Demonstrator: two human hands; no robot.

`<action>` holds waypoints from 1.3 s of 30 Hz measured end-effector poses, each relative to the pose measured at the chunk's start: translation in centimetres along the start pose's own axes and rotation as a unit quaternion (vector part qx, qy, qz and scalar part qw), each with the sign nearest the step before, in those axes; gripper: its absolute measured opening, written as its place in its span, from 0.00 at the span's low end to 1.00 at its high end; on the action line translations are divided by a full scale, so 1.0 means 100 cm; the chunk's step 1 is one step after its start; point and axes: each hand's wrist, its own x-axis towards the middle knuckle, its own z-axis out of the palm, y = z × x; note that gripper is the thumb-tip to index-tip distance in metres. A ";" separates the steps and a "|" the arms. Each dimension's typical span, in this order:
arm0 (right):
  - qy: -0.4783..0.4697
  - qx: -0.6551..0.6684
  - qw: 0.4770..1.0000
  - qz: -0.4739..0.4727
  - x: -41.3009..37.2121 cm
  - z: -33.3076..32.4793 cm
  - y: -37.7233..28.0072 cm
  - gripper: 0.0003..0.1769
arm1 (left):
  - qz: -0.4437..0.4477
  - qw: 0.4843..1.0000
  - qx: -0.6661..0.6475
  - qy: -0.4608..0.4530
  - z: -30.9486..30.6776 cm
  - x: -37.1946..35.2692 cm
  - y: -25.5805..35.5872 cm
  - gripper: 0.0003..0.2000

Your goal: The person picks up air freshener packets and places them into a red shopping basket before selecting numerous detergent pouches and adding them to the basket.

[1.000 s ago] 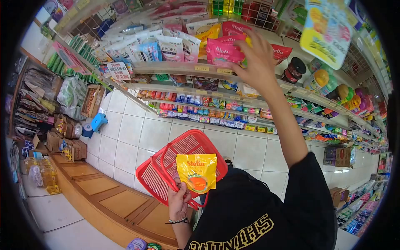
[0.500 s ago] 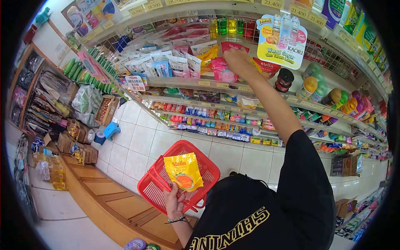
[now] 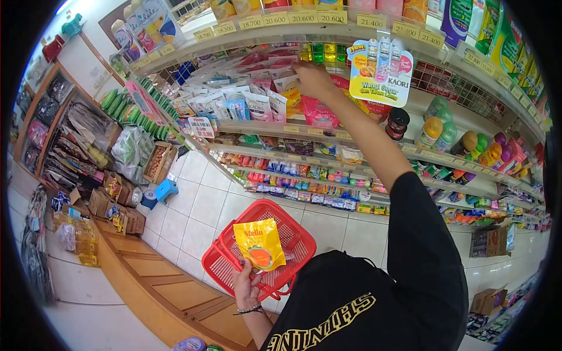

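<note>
My left hand (image 3: 244,283) pinches the lower edge of a yellow Stella air freshener packet (image 3: 261,241) with an orange fruit picture. The packet is held over a red plastic basket (image 3: 308,238), whose handle runs close by the same hand. On the upper shelf, my right hand (image 3: 312,78) reaches in among hanging packets, its bent fingers by the top of a white-and-yellow packet (image 3: 289,92); the fingertips are mostly hidden. Just below that wrist stands a pink Stella packet (image 3: 319,113). White Kaori packets (image 3: 257,106) line the shelf to the left.
A Kaori sign (image 3: 380,73) hangs from the price rail right of my forearm. Dark round jars (image 3: 397,123) and coloured bottles (image 3: 432,130) stand further right. Lower shelves carry rows of small packs. A blue stool (image 3: 167,190) and a wooden counter (image 3: 155,266) are on the left.
My right hand has moved left along the shelf, from the red Stella packet to the white-and-yellow one. My left hand still holds the yellow packet over the basket; the view has shifted slightly.
</note>
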 end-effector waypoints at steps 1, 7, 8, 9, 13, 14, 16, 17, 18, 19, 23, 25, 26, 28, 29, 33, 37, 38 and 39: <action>-0.029 -0.041 0.999 -0.019 0.015 0.010 0.003 0.24 | 0.001 1.000 0.002 -0.002 -0.003 0.001 -0.001 0.05; -0.141 -0.106 0.984 -0.006 0.068 0.044 -0.001 0.20 | 0.007 1.000 0.006 0.015 -0.009 -0.003 0.000 0.05; -0.140 -0.093 0.985 0.028 0.074 0.051 -0.002 0.19 | 0.004 1.000 0.014 0.017 -0.015 -0.001 -0.001 0.05; -0.140 -0.092 0.986 0.026 0.081 0.064 0.002 0.19 | 0.005 1.000 0.014 0.019 -0.019 -0.001 -0.001 0.05; -0.111 -0.094 0.989 -0.014 0.098 0.084 -0.007 0.17 | 0.018 0.999 -0.001 0.044 -0.028 0.001 0.000 0.06; -0.097 -0.067 0.993 -0.008 0.100 0.083 -0.013 0.17 | 0.020 0.999 -0.004 0.040 -0.027 0.002 0.001 0.06; -0.123 -0.036 0.992 -0.007 0.098 0.082 -0.020 0.17 | 0.014 0.999 -0.004 0.050 -0.022 0.002 0.006 0.06; -0.149 -0.006 0.989 -0.005 0.097 0.081 -0.024 0.18 | 0.008 0.998 -0.002 0.059 -0.020 0.001 0.008 0.06; -0.152 -0.005 0.988 -0.008 0.096 0.080 -0.027 0.18 | 0.008 0.998 -0.004 0.063 -0.021 0.003 0.008 0.06; -0.157 -0.004 0.987 -0.011 0.095 0.078 -0.028 0.18 | 0.009 0.998 -0.008 0.062 -0.023 0.004 0.008 0.06; -0.165 0.024 0.986 -0.009 0.093 0.080 -0.026 0.19 | 0.011 0.998 -0.009 0.061 -0.024 0.009 0.010 0.06; -0.148 0.012 0.989 -0.017 0.091 0.074 -0.023 0.19 | 0.015 0.998 -0.009 0.054 -0.023 0.011 0.011 0.06; -0.128 0.002 0.992 -0.022 0.089 0.067 -0.026 0.19 | 0.021 0.999 -0.007 0.046 -0.025 0.011 0.011 0.06; -0.040 -0.007 0.998 -0.050 0.079 0.046 -0.035 0.22 | 0.025 0.999 -0.015 0.046 -0.035 0.015 0.007 0.06; 0.049 -0.015 0.996 -0.074 0.072 0.036 -0.039 0.24 | 0.028 0.998 -0.021 0.044 -0.038 0.017 0.004 0.07; -0.030 0.073 0.995 -0.059 0.052 0.018 -0.050 0.26 | 0.022 0.999 -0.026 0.028 -0.024 0.014 0.012 0.07; -0.165 -0.034 0.983 -0.068 0.029 0.016 -0.065 0.32 | 0.017 0.999 -0.013 0.032 -0.019 0.014 0.011 0.06; -0.177 -0.032 0.982 -0.052 0.026 0.022 -0.067 0.31 | 0.015 0.999 -0.010 0.029 -0.019 0.014 0.010 0.06; -0.188 -0.029 0.981 -0.035 0.023 0.027 -0.068 0.30 | 0.016 0.999 -0.007 0.028 -0.017 0.013 0.010 0.06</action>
